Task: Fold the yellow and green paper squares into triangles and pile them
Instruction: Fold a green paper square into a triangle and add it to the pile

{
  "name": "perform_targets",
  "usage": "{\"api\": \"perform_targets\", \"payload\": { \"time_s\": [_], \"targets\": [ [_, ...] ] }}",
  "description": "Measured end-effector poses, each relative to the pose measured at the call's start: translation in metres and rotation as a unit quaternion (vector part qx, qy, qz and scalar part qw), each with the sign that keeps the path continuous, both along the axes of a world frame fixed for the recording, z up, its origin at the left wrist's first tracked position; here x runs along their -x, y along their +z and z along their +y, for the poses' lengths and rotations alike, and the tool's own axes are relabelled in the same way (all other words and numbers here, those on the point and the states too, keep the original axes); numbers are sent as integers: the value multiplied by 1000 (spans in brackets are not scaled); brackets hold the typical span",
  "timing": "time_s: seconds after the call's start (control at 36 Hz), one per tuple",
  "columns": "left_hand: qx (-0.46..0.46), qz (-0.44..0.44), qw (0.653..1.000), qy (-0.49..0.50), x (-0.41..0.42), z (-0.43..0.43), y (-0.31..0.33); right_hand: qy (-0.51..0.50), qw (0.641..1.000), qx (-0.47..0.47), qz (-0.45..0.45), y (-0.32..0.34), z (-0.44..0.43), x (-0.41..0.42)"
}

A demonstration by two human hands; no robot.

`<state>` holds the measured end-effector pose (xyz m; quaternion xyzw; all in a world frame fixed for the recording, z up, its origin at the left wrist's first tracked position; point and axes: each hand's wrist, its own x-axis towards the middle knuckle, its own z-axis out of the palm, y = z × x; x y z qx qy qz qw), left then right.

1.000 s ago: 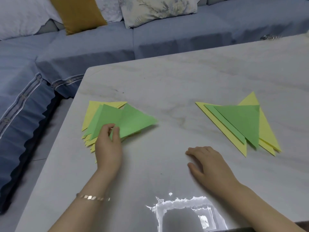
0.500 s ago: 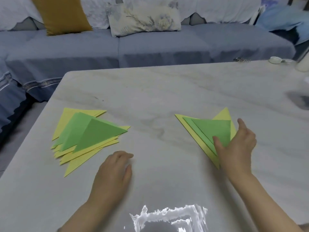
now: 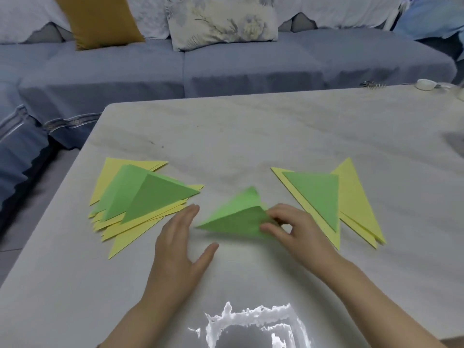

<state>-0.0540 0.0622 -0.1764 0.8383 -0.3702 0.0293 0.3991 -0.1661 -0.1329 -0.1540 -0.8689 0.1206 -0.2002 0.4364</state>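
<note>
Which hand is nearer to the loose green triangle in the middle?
The right hand: it pinches the green triangle at its right corner. The left hand is open beside its left tip, apparently not touching.

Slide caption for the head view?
Right hand pinches a green triangle between left pile and right pile; left hand open.

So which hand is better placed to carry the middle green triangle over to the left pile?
Probably left: the left hand lies open between the green triangle and the left pile. The right hand pinches the triangle's other end, farther from that pile.
</note>
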Motion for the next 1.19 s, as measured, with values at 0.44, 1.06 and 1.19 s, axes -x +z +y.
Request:
{"api": "perform_targets", "payload": {
  "time_s": [0.44,1.06,1.19],
  "targets": [
    [-115,-14,993,10,-8,19,-39,15,981,156,111,-51,77,-25],
    [-250,-78,964,-41,16,40,-41,-28,933,353,62,-70,79,10],
    [-274,-73,959,-10,4,58,-34,-26,943,325,71,-70,77,15]
  ]
}}
